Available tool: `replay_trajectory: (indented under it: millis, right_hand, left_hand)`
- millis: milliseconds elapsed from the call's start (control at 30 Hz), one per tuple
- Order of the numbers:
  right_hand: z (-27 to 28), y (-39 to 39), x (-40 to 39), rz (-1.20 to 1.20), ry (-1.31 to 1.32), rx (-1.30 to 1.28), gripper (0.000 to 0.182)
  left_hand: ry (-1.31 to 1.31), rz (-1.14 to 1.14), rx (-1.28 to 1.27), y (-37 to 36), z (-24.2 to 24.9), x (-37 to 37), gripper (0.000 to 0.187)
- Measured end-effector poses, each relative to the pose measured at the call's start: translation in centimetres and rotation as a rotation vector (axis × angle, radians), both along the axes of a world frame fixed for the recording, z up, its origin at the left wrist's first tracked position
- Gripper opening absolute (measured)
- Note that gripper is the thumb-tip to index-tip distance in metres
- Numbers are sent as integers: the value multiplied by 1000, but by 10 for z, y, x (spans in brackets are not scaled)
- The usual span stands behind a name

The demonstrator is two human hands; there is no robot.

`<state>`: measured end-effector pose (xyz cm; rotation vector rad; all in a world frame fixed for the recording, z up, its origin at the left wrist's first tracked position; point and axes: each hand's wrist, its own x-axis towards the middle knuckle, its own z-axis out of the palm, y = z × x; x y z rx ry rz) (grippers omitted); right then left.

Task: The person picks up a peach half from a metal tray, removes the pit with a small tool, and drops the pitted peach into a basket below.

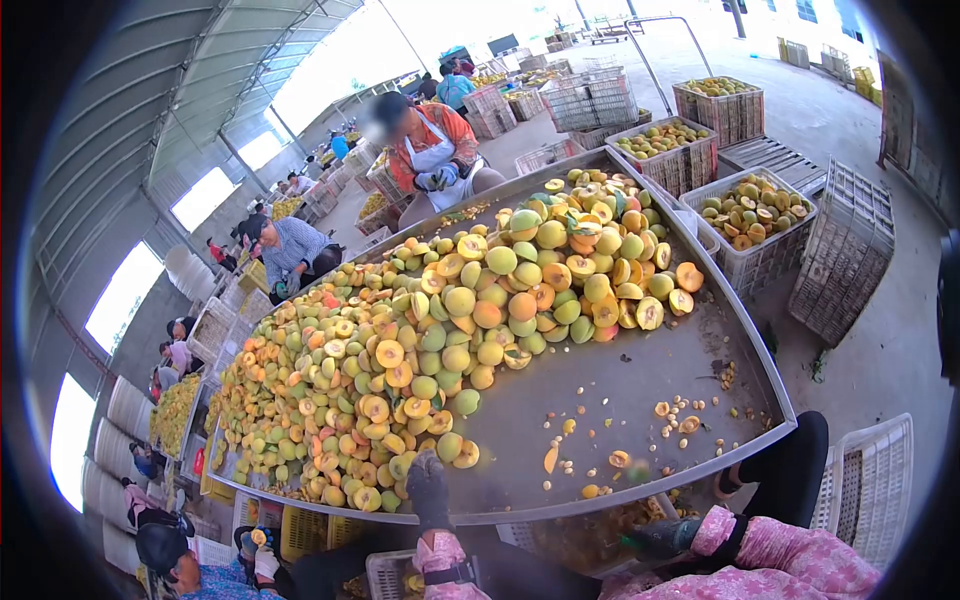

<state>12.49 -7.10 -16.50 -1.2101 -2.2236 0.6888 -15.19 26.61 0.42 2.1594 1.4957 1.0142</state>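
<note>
My left hand [430, 490], in a dark glove, reaches over the near rim of the metal table [560, 400]. Its fingers stretch toward the lower edge of a heap of yellow-green stone fruit [480, 300], some whole and some halved. Pink patterned sleeves with dark bands cover both my wrists. My right hand [660, 538], also dark-gloved, is low beside the near table rim, over a container of fruit pieces [570, 545]. Its fingers are blurred, and I cannot tell what they hold. Small pits [680, 410] and cut fruit pieces [620, 459] lie on the metal nearby.
Fruit-filled crates [755, 215] stand beyond the table's right side, with a tilted crate [845, 250] beside them. A white crate [875, 490] is at my right. A person in orange [450, 140] sits across the table; another person [200, 570] works at lower left.
</note>
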Motion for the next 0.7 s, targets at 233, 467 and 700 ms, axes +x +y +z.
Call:
replay_trajectory:
  millis: [233,467,700]
  right_hand:
    - [64,-16,37,-181,1,-569,34]
    - [147,-1,46,-293,456,-787,33]
    - [228,40,5,-228,1284,-703,33]
  left_hand:
    - [245,109,-383,74,-27,67,57]
    - [-1352,-444,-1092,-15,31,43,50]
    - [-1174,-392,-1002,-145,57,100,53]
